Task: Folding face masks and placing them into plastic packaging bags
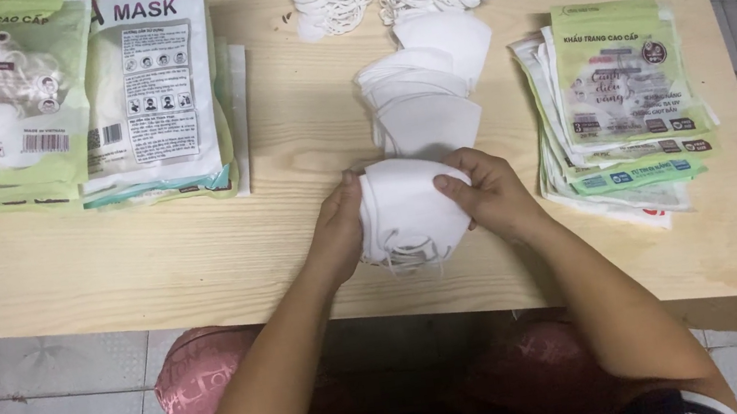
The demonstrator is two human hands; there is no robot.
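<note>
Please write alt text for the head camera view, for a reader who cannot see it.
Both hands, left hand and right hand, hold a small stack of white masks above a wooden table. More masks lie behind, with flat empty bags right and filled bags left.

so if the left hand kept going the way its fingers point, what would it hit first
Probably the row of loose white masks just beyond the folded mask bundle that the left hand holds, though depth is unclear.

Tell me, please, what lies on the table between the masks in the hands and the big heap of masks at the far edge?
In the head view, a short row of folded white masks lies overlapping there.
</note>
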